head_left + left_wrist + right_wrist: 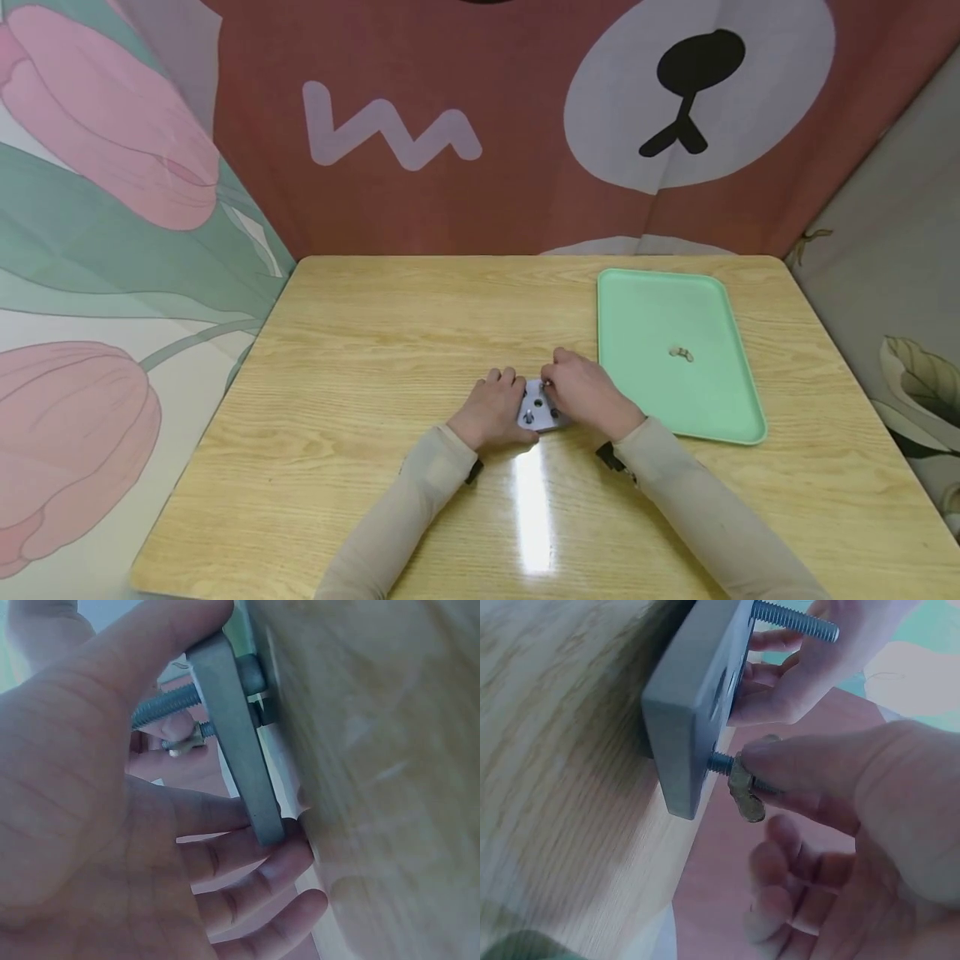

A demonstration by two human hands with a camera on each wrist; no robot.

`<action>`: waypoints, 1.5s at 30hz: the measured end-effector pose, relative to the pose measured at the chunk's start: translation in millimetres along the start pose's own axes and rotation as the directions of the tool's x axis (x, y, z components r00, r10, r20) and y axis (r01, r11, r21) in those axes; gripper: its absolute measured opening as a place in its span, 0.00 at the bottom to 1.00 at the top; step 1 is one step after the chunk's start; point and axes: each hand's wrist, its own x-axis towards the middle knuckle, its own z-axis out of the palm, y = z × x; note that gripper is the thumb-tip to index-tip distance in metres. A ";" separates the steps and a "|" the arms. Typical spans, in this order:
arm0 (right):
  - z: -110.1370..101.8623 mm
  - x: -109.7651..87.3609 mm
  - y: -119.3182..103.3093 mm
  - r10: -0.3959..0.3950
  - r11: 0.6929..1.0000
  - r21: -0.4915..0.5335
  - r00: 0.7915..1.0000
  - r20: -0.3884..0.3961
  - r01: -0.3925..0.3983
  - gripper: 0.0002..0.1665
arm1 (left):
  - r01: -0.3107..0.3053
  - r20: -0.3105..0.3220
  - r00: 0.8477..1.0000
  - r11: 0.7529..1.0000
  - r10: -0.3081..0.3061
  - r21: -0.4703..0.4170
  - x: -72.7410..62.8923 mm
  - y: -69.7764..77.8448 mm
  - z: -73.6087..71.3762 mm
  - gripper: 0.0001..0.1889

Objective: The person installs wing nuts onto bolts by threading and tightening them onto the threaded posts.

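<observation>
One brassy, lobed wing nut is pinched by the right hand; the left hand grips a metal plate.

On my feed I count two hands, one left hand and one right hand; one metal plate; two bolts, one thick bolt and one thin bolt; one pinched wing nut; one green tray; one table. The tray's small pieces I cannot count.
</observation>
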 end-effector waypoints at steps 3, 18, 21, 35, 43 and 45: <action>1.8 2.5 0.1 0.023 1.000 0.011 1.000 0.002 -0.023 0.04 | 0.001 0.002 1.000 1.000 -0.001 0.006 0.5 0.5 0.3 0.42; -5.3 3.7 1.1 -0.024 0.998 0.056 0.997 0.067 0.020 0.02 | -0.037 -0.064 0.997 0.997 0.041 0.064 1.0 3.0 -11.0 0.36; -4.9 5.6 2.0 0.003 1.000 0.009 0.999 0.040 -0.003 0.06 | -0.036 -0.043 0.998 0.997 0.039 0.065 2.3 4.7 -13.0 0.37; -2.8 -5.9 -3.4 -0.039 0.997 0.075 0.996 0.075 0.033 0.04 | -0.018 0.013 1.000 0.998 0.017 0.055 -0.5 8.6 -8.4 0.37; -0.9 -4.3 -1.1 0.009 1.000 -0.018 0.999 0.031 -0.009 0.08 | -0.020 0.007 1.000 0.999 0.019 0.040 -0.5 9.4 -6.5 0.38; 1.2 -3.5 -0.6 0.025 1.000 -0.018 0.999 0.022 -0.024 0.09 | -0.021 0.011 1.000 0.999 0.020 0.045 -0.6 9.6 -5.9 0.39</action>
